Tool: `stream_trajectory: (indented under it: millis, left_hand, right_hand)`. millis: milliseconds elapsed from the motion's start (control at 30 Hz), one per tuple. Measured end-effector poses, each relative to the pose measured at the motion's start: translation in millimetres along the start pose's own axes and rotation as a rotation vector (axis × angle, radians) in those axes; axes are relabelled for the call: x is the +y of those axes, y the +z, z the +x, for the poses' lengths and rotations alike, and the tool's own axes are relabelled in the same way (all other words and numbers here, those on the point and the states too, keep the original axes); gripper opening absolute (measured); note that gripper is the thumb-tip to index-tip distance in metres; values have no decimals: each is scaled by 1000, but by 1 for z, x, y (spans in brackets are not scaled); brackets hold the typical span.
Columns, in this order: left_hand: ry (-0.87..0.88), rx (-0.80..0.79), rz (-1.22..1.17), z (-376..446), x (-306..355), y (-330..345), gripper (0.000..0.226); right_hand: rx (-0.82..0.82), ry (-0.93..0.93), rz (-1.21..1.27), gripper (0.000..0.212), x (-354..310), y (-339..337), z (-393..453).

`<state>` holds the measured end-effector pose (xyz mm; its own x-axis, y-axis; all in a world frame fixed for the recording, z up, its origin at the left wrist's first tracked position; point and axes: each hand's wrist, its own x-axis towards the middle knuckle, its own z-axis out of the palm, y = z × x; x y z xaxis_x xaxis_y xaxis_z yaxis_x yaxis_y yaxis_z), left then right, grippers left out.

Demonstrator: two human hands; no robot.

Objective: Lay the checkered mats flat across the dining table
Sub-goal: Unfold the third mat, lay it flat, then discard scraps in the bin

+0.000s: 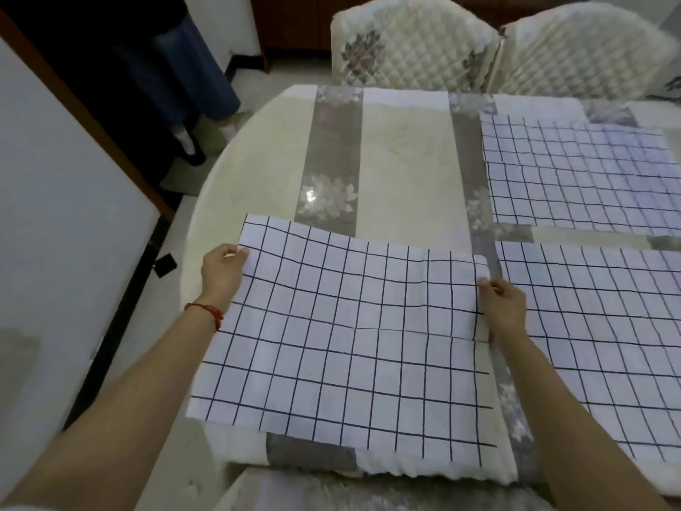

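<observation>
- Here's the dining table [405,171], rounded at its left end, under a cream cloth crossed by grey floral bands with a glossy sheen.
- Near mat [342,337], white with a dark grid, lies at the table's near edge; its front part sits flat, its far edge is lifted and rippling.
- Left hand [223,271] grips that mat's far-left corner, fingers curled round the edge, a red string [206,311] on the wrist.
- Right hand [503,307] pinches the right edge, fingers curled over the fabric.
- Two more mats lie flat on the right: a far mat [582,178] and a right near mat [604,344], each just beside the next with a band of cloth showing between.
- Two quilted white chairs [412,46] stand behind the table.
- Pale floor, white wall on the left.
- Both right-hand mats run off the frame.
- Far left, someone's legs [199,83] and shoes, the rest cut off in shadow.
</observation>
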<state>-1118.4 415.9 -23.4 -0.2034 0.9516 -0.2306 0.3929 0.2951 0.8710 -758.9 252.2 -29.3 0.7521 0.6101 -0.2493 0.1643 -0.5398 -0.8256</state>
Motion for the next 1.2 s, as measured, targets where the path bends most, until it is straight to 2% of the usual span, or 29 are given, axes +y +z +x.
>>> stream_trajectory:
  millis: [333,400,567,733,1067,1200]
  left_hand:
    - [-83,49,14,29,-16,17,12]
    - [-104,54,23,30,-19,17,12]
    - [-68,73,105,28,-29,13,30]
    - [-20,46,146,23,-34,11,27]
    - [4,88,175,24,-32,19,31]
    - [3,108,252,22,-29,21,25]
  right_hand:
    - [30,16,-49,33,-11,21,36]
    - [38,30,-58,19,-13,23,39]
    - [59,24,-45,40,-10,25,34]
    - [47,-21,-48,36,-6,28,31]
    - [92,-79,-127,30,-5,30,46]
    - [86,-100,-165,29,-4,31,48]
